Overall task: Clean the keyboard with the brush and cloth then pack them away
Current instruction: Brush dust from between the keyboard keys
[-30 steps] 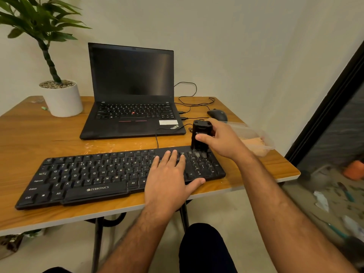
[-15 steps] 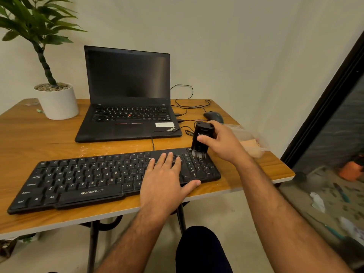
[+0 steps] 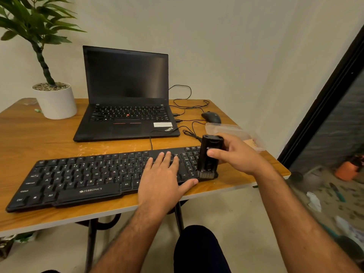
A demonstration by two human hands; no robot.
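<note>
My left hand (image 3: 163,178) lies flat on the right half of the black keyboard (image 3: 78,182), fingers straight and spread over the keys, thumb stretched out along the near edge. The keyboard runs across the near part of the wooden desk (image 3: 39,138), slightly angled, its left end nearer to me.

Just right of that hand, my right hand (image 3: 236,156) grips the black brush (image 3: 209,154): my fingers curl round its body and my thumb presses on its front. I hold the brush upright, bristles down, touching the keys at the keyboard's near right corner.

Behind my right hand, near the desk's right edge, sits a clear plastic container (image 3: 226,128) with something tan inside; I cannot tell whether that is the cloth. Just beyond it lies a black mouse (image 3: 211,117), its cable looping across the desk.

Further back stands an open laptop (image 3: 126,107), screen dark. At the far left is a white pot (image 3: 56,103) holding a green plant.
</note>
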